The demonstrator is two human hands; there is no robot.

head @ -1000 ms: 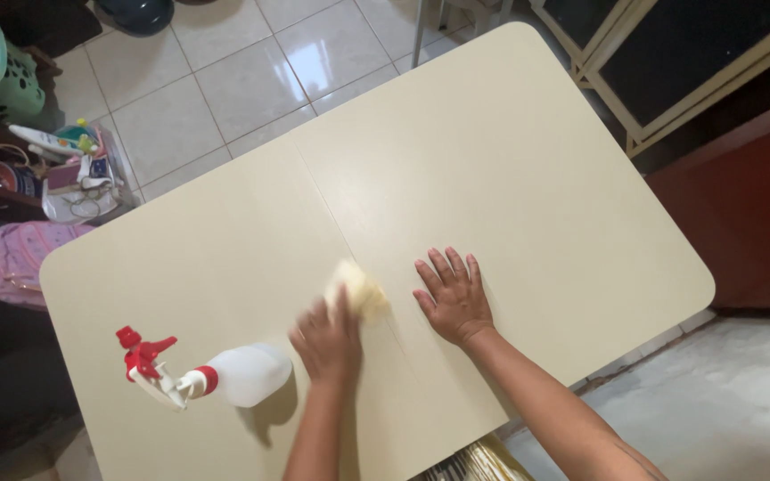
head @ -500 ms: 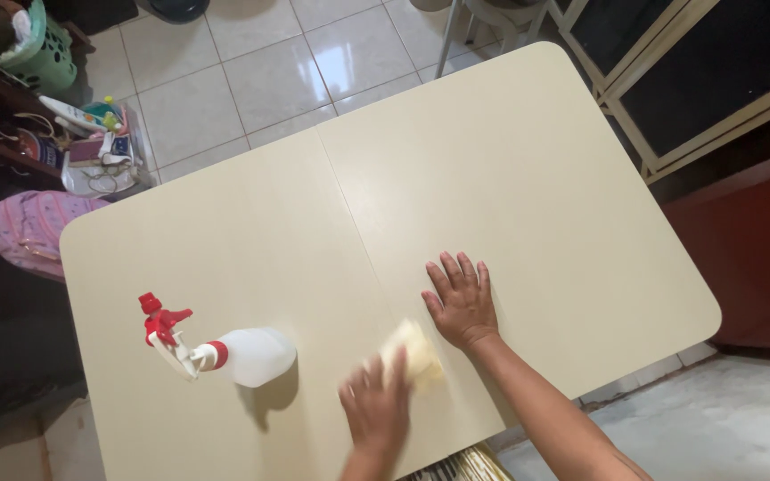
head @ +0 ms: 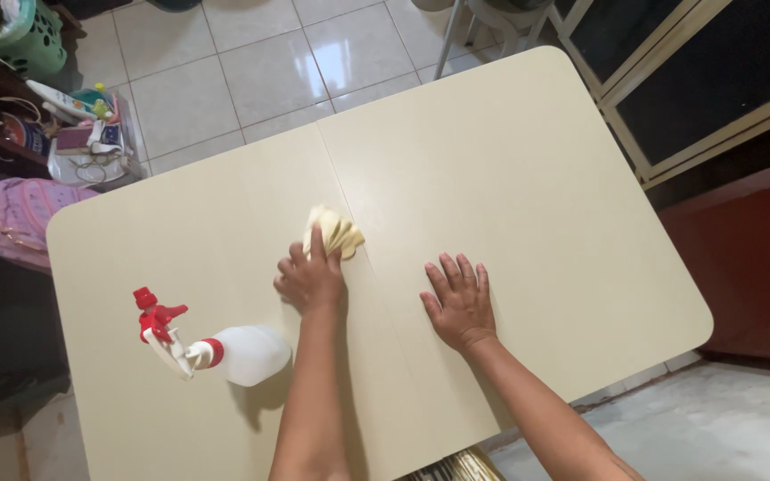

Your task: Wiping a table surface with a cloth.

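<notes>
The table (head: 510,178) was plain cream, the cloth (head: 339,232) pale yellow, the spray bottle (head: 247,354) white with a red trigger.

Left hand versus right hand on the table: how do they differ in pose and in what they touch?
The left hand presses a crumpled yellow cloth, fingers partly curled; the right hand lies flat with fingers spread, holding nothing. The left hand is nearer the spray bottle. Both rest on the cream table.
</notes>
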